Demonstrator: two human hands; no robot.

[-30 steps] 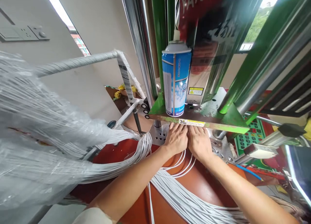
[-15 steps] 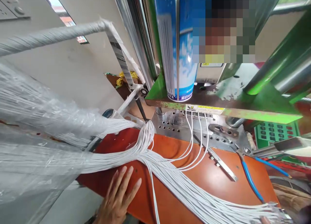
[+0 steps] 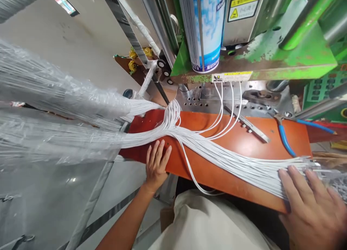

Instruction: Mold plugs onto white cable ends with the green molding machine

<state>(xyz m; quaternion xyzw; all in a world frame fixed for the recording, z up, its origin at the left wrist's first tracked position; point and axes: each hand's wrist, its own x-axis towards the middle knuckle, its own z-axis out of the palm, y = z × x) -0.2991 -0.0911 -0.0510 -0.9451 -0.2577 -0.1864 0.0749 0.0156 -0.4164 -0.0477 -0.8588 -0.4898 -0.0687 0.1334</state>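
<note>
A thick bundle of white cables (image 3: 225,158) runs across an orange-brown board (image 3: 211,177). My left hand (image 3: 157,163) lies on the board's near edge, fingers stretched out, just below the bundle and holding nothing. Over the bundle's right end my right hand (image 3: 311,199) rests with fingers spread, its fingertips on the cables. Several single white cables (image 3: 232,102) rise from the bundle to the underside of a green machine plate (image 3: 287,64). One loop of cable (image 3: 189,163) hangs over the near edge. At the left, clear plastic wrap (image 3: 89,98) covers the cables.
Pliers with blue handles (image 3: 283,138) and a metal bar (image 3: 255,129) lie on the board's far side. A blue spray can (image 3: 207,44) stands on the green plate. Behind the board is a perforated metal bed (image 3: 193,102). A wrapped frame tube (image 3: 89,206) slants at the left.
The view has tilted downward, so both hands and my lap show more fully. My right hand, barely visible before, now lies over the cable ends. My left hand remains at the near edge.
</note>
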